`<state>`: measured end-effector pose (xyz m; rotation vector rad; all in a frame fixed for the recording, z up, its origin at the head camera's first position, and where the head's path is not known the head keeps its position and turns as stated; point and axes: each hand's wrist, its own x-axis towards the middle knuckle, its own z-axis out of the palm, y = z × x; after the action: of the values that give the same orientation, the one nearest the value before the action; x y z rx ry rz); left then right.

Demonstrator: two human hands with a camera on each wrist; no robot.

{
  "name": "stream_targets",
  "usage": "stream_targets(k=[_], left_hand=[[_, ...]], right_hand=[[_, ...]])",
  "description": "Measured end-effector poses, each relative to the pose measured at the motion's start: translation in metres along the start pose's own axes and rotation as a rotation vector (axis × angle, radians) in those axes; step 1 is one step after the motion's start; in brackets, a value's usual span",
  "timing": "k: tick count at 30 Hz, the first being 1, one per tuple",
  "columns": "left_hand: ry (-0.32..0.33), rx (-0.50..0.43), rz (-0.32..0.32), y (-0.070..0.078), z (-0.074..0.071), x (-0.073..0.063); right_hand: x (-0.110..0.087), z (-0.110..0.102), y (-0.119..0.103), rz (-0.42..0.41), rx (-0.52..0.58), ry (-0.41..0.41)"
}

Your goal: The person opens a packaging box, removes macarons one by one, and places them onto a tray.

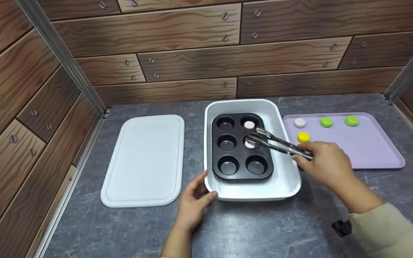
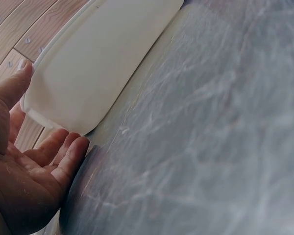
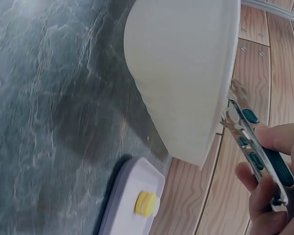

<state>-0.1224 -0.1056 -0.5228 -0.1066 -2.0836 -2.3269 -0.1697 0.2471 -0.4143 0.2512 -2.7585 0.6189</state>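
My right hand [image 1: 324,163] grips metal tongs [image 1: 281,143], their arms spread. The tongs' tips are over the right column of a dark muffin pan [image 1: 238,157], which lies inside a deep white container [image 1: 281,186]. One pale pink macaron-shaped piece [image 1: 249,125] shows at the far right cup, beside one tip. Another pale piece [image 1: 250,144] is in the middle right cup, partly hidden under the other tip. My left hand [image 1: 194,204] touches the container's near left corner, thumb at the near side and fingers along the left wall.
Right of the container, a lilac tray [image 1: 371,150] bears a white piece [image 1: 299,123], two green pieces [image 1: 326,122] and a yellow piece [image 1: 303,137]. A flat white lid [image 1: 143,161] lies to the left. Wood-patterned walls [image 1: 192,68] bound the grey table [image 1: 256,229].
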Motion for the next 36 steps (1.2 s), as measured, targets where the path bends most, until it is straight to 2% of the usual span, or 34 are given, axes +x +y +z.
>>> stream_targets(k=[6,16,21,30,36], left_hand=[[0.005,0.005,-0.006,0.000,0.000,0.000],[0.005,0.019,-0.009,0.001,-0.001,-0.001],[-0.002,0.017,0.000,0.000,0.000,0.000],[-0.002,-0.002,-0.014,0.001,-0.001,-0.001],[-0.005,-0.004,-0.023,0.001,-0.001,-0.001]], right_hand=[[0.006,0.005,-0.008,0.025,-0.031,-0.101],[0.017,0.004,-0.018,0.057,-0.087,-0.203],[0.016,0.006,-0.018,0.047,-0.102,-0.193],[0.012,0.012,-0.021,-0.018,-0.132,-0.126],[0.009,0.016,-0.012,-0.017,-0.071,-0.098]])
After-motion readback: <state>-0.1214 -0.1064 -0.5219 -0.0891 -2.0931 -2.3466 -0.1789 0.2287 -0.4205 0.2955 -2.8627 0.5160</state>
